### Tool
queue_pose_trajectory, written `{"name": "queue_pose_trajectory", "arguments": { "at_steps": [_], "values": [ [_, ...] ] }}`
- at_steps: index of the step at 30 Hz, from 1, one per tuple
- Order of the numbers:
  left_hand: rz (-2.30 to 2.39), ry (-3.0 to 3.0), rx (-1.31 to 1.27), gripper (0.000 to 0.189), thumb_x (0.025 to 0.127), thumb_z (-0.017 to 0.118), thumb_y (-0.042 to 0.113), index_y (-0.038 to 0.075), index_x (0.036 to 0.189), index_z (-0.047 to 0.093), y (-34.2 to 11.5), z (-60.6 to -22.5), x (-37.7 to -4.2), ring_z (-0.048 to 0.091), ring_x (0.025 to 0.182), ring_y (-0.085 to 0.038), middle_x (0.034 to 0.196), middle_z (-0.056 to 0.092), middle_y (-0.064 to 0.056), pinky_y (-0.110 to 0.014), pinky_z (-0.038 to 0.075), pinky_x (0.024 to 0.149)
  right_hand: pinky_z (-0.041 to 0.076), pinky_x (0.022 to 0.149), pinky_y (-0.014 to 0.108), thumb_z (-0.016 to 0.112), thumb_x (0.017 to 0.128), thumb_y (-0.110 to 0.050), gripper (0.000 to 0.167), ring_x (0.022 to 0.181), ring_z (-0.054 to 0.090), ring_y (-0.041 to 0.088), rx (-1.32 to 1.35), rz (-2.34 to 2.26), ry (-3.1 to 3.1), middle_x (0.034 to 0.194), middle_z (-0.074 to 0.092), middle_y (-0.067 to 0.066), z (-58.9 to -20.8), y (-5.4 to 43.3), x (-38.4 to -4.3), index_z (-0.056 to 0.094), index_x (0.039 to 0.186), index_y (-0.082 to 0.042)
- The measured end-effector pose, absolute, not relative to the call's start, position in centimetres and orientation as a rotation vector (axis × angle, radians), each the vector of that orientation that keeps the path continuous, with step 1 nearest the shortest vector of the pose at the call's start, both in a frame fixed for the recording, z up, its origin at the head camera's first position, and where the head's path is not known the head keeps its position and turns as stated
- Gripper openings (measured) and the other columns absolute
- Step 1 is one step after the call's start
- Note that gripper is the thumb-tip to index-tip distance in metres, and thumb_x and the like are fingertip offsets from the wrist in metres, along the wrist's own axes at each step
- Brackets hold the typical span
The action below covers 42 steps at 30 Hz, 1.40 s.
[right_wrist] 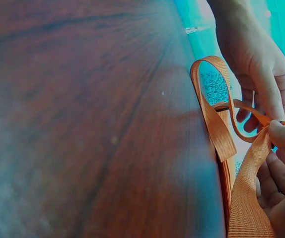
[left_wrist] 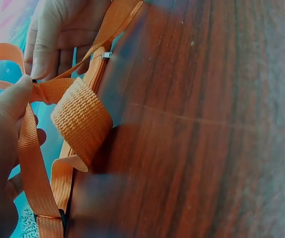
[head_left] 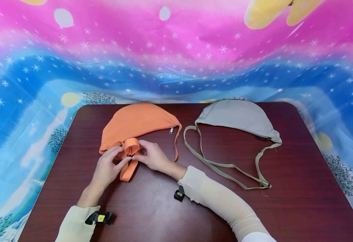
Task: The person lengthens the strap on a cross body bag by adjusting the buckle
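Observation:
An orange half-moon waist bag lies on the table, its zipper edge toward me. Just in front of it, my left hand and right hand meet and pinch its orange webbing strap between thumbs and fingers. In the left wrist view the thumb tips come together at a small dark piece on the strap, partly hidden by them. Loops of strap stand out around the fingers. Lower on the webbing sits a dark slider buckle. From the right wrist view, a strap loop hangs beside the fingers.
To the right lies a grey-green waist bag with its long strap looped toward me. Both bags rest near the far edge of the dark wooden table. A printed cloth hangs behind it.

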<state>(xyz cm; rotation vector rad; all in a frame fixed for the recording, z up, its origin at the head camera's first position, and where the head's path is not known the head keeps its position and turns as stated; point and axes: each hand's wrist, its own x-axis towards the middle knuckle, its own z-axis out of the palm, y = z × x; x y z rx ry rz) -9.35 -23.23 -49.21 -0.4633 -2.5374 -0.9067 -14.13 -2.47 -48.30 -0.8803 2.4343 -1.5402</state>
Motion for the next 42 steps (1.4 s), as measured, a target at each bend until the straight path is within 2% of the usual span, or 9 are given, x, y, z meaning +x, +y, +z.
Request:
{"name": "queue_pose_trajectory", "arguments": {
  "at_steps": [5, 13, 15, 19, 26, 28, 35, 39, 42],
  "values": [
    [-0.944, -2.548, -0.470, 0.039, 0.078, 0.088, 0.006, 0.002, 0.112, 0.070, -23.2, -49.0, -9.3, 0.065, 0.099, -0.027, 0.109, 0.070, -0.013, -0.017, 0.042, 0.091, 0.051, 0.075, 0.018, 0.079, 0.091, -0.015, 0.034, 0.082, 0.066, 0.005, -0.888, -1.527, 2.407, 0.106, 0.074, 0.004, -48.0, -2.4, -14.2, 0.066, 0.122, -0.009],
    [-0.983, -2.529, -0.471, 0.040, 0.078, 0.087, 0.003, 0.000, 0.114, 0.069, -23.4, -49.0, -9.4, 0.064, 0.097, -0.028, 0.110, 0.070, -0.014, -0.011, 0.041, 0.088, 0.051, 0.076, 0.019, 0.075, 0.094, -0.020, 0.029, 0.085, 0.065, 0.005, -0.858, -1.483, 2.365, 0.100, 0.072, 0.001, -47.4, -1.6, -14.4, 0.067, 0.119, -0.008],
    [-0.979, -2.545, -0.453, 0.040, 0.079, 0.087, 0.005, 0.001, 0.115, 0.069, -23.5, -48.9, -9.4, 0.064, 0.096, -0.027, 0.111, 0.070, -0.014, -0.016, 0.045, 0.086, 0.051, 0.075, 0.020, 0.074, 0.096, -0.022, 0.028, 0.083, 0.065, 0.006, -0.836, -1.435, 2.356, 0.096, 0.070, -0.001, -47.1, -1.2, -14.4, 0.068, 0.119, -0.008],
    [-0.967, -2.576, -0.431, 0.041, 0.080, 0.086, 0.007, 0.001, 0.116, 0.068, -23.5, -48.7, -9.4, 0.063, 0.095, -0.025, 0.112, 0.069, -0.014, -0.035, 0.053, 0.081, 0.050, 0.073, 0.021, 0.071, 0.097, -0.024, 0.026, 0.080, 0.064, 0.005, -0.799, -1.320, 2.352, 0.088, 0.069, -0.005, -46.5, -0.5, -14.5, 0.070, 0.119, -0.009],
    [-0.962, -2.559, -0.449, 0.040, 0.079, 0.087, 0.005, 0.001, 0.114, 0.068, -23.4, -48.7, -9.3, 0.063, 0.094, -0.026, 0.109, 0.069, -0.013, -0.032, 0.051, 0.081, 0.047, 0.069, 0.019, 0.072, 0.096, -0.021, 0.013, 0.070, 0.059, 0.002, -0.864, -1.196, 2.380, 0.074, 0.066, -0.008, -46.0, 0.0, -14.6, 0.075, 0.104, -0.011],
    [-0.962, -2.558, -0.455, 0.040, 0.079, 0.087, 0.005, 0.001, 0.114, 0.068, -23.4, -48.7, -9.3, 0.062, 0.093, -0.025, 0.109, 0.069, -0.013, -0.038, 0.051, 0.077, 0.046, 0.067, 0.019, 0.072, 0.096, -0.021, 0.009, 0.069, 0.057, 0.002, -0.867, -1.193, 2.382, 0.073, 0.065, -0.009, -46.0, 0.1, -14.6, 0.075, 0.100, -0.013],
    [-0.960, -2.561, -0.478, 0.035, 0.079, 0.087, 0.005, 0.002, 0.107, 0.066, -23.6, -48.4, -9.2, 0.058, 0.081, -0.023, 0.098, 0.065, -0.010, -0.041, 0.052, 0.066, 0.042, 0.060, 0.019, 0.074, 0.095, -0.019, 0.007, 0.059, 0.052, 0.001, -0.871, -1.194, 2.418, 0.070, 0.064, -0.009, -45.1, 0.9, -14.6, 0.074, 0.089, -0.016],
    [-0.957, -2.566, -0.499, 0.040, 0.076, 0.088, 0.004, 0.001, 0.110, 0.065, -23.9, -48.2, -9.2, 0.060, 0.083, -0.026, 0.098, 0.065, -0.011, -0.041, 0.051, 0.068, 0.042, 0.061, 0.020, 0.074, 0.095, -0.020, 0.008, 0.059, 0.053, 0.002, -0.893, -1.161, 2.453, 0.071, 0.064, -0.009, -44.5, 1.5, -14.6, 0.074, 0.088, -0.016],
    [-0.986, -2.585, -0.497, 0.044, 0.076, 0.088, 0.005, 0.001, 0.114, 0.065, -24.1, -48.1, -9.3, 0.061, 0.087, -0.025, 0.102, 0.067, -0.011, -0.030, 0.050, 0.076, 0.042, 0.062, 0.020, 0.074, 0.095, -0.020, 0.009, 0.060, 0.052, 0.003, -0.905, -1.145, 2.462, 0.070, 0.064, -0.009, -44.4, 2.0, -14.7, 0.074, 0.087, -0.016]
  ]
}}
